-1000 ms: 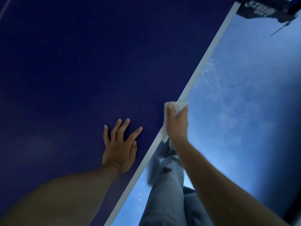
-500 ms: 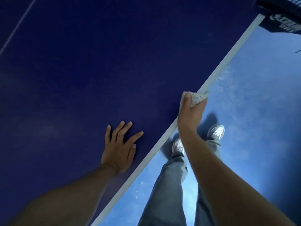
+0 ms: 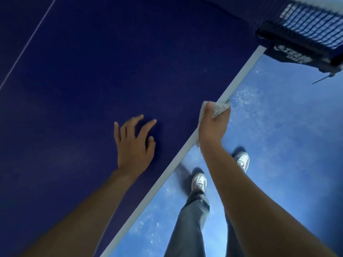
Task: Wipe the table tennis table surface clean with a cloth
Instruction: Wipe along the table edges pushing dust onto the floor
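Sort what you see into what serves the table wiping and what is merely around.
For the job: cloth, gripped by the right hand at the white edge; table surface; left hand, fingers spread, touching it.
Merely around: net; net clamp; blue floor; shoes.

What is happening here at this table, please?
A person is wiping a dark blue table tennis table. The right hand grips a pale cloth against the white edge, some way short of the net. The left hand rests on the surface beside it, fingers spread, holding nothing.
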